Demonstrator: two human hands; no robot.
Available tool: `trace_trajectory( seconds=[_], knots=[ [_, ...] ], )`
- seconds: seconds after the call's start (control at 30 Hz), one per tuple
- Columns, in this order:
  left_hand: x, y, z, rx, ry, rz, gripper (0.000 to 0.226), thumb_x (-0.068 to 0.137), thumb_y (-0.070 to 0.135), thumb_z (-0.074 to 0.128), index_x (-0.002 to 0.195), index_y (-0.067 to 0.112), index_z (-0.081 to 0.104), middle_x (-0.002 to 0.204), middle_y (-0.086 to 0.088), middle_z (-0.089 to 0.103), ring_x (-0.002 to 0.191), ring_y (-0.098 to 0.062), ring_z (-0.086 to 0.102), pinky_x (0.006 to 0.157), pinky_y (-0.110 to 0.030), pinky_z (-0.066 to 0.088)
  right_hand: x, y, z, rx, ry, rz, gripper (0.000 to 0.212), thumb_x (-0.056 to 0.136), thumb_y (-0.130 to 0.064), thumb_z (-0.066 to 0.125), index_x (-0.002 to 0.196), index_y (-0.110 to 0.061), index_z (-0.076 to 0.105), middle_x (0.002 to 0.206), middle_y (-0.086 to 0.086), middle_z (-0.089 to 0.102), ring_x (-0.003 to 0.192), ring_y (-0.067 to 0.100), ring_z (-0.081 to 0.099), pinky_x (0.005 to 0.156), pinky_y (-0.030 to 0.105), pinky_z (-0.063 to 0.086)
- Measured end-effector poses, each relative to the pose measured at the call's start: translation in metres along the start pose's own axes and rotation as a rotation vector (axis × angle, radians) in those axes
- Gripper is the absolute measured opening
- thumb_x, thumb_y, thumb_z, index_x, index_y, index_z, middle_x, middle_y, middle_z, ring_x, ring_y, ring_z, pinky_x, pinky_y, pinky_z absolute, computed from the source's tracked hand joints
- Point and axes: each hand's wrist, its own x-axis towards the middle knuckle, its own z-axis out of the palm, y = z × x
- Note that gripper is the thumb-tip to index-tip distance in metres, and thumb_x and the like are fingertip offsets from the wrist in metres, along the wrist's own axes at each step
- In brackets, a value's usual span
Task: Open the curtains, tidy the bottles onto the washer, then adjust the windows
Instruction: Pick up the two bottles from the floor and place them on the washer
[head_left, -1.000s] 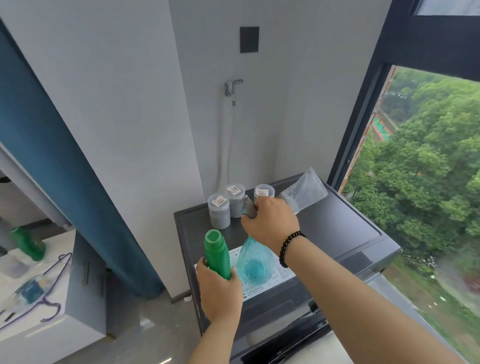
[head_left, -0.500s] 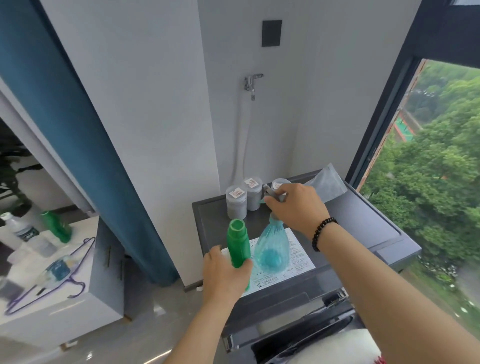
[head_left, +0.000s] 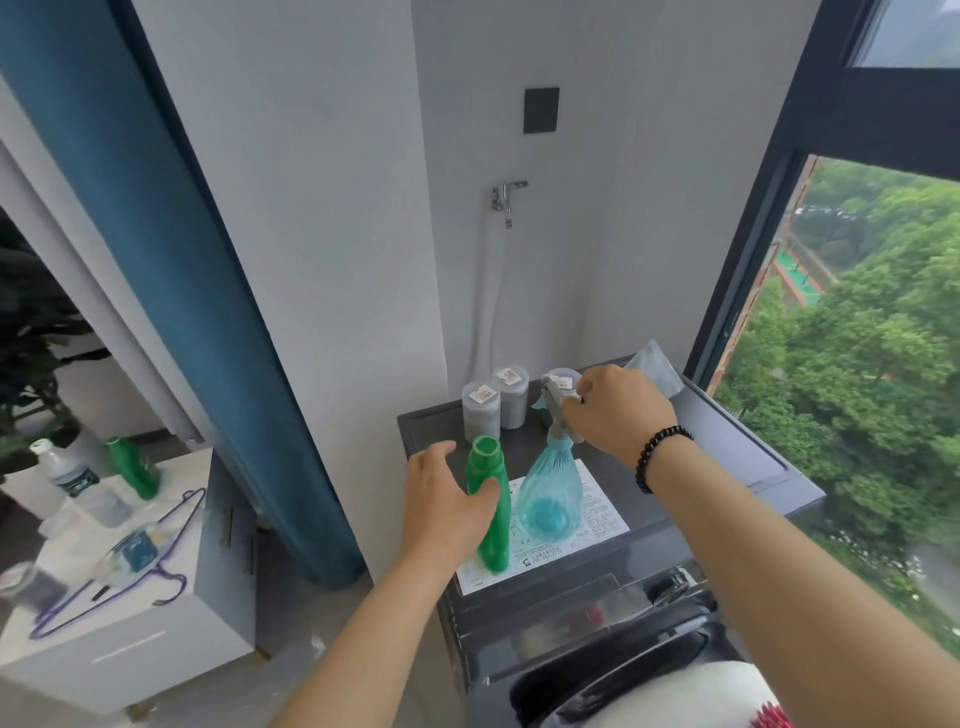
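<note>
A green bottle (head_left: 488, 514) without a cap stands upright on the dark washer top (head_left: 727, 447), on a white instruction sheet. My left hand (head_left: 441, 504) is beside it with fingers spread and only the thumb against the bottle's side. Right of it stands a pale blue spray bottle (head_left: 550, 493). My right hand (head_left: 615, 410) is curled over its grey spray head. On a white cabinet (head_left: 156, 649) at the left are another green bottle (head_left: 132, 467), a clear water bottle (head_left: 70, 475) and a small bottle lying down (head_left: 130, 551).
Three grey lidded jars (head_left: 483, 415) and a clear plastic bag (head_left: 657, 371) stand at the back of the washer. A blue curtain (head_left: 156, 260) hangs bunched between cabinet and washer. A purple hanger (head_left: 109, 597) lies on the cabinet. The dark-framed window (head_left: 753, 234) is at the right.
My left hand has let go of the green bottle and spread its fingers. The view has pulled back and tilted; both bottles now stand on the washer.
</note>
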Motion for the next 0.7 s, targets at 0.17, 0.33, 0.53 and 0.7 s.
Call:
trace_trajectory(
  seconds=[0.17, 0.33, 0.53, 0.7],
  knots=[
    [-0.013, 0.016, -0.016, 0.008, -0.022, 0.1, 0.058, 0.083, 0.032, 0.067, 0.134, 0.024, 0.041, 0.136, 0.005, 0.037, 0.121, -0.011, 0.045, 0.102, -0.035, 0.044, -0.024, 0.001, -0.018, 0.021, 0.109, -0.001, 0.026, 0.088, -0.032, 0.05, 0.097, -0.015, 0.066, 0.089, 0.003, 0.069, 0.077, 0.023, 0.064, 0.063, 0.03, 0.055],
    [-0.034, 0.04, -0.04, 0.04, -0.092, 0.261, 0.055, 0.084, 0.029, 0.067, 0.133, 0.023, 0.043, 0.134, 0.004, 0.039, 0.118, -0.012, 0.047, 0.102, -0.034, 0.043, -0.072, -0.002, -0.054, 0.078, 0.2, -0.127, 0.027, 0.091, -0.033, 0.051, 0.11, -0.018, 0.064, 0.105, -0.001, 0.065, 0.091, 0.019, 0.06, 0.074, 0.029, 0.05],
    [-0.075, 0.072, -0.065, 0.036, -0.2, 0.482, 0.049, 0.084, 0.028, 0.069, 0.127, 0.024, 0.047, 0.12, 0.009, 0.038, 0.11, -0.008, 0.047, 0.097, -0.026, 0.042, -0.155, -0.004, -0.1, 0.1, 0.273, -0.228, 0.033, 0.093, -0.03, 0.053, 0.123, -0.018, 0.058, 0.117, -0.002, 0.059, 0.1, 0.017, 0.06, 0.086, 0.034, 0.052],
    [-0.123, 0.098, -0.078, -0.009, -0.316, 0.661, 0.046, 0.083, 0.028, 0.07, 0.123, 0.025, 0.048, 0.122, 0.008, 0.042, 0.11, -0.009, 0.052, 0.098, -0.033, 0.045, -0.231, -0.002, -0.131, 0.062, 0.371, -0.122, 0.039, 0.094, -0.032, 0.052, 0.131, -0.019, 0.051, 0.131, 0.0, 0.053, 0.113, 0.02, 0.056, 0.093, 0.041, 0.049]
  ],
)
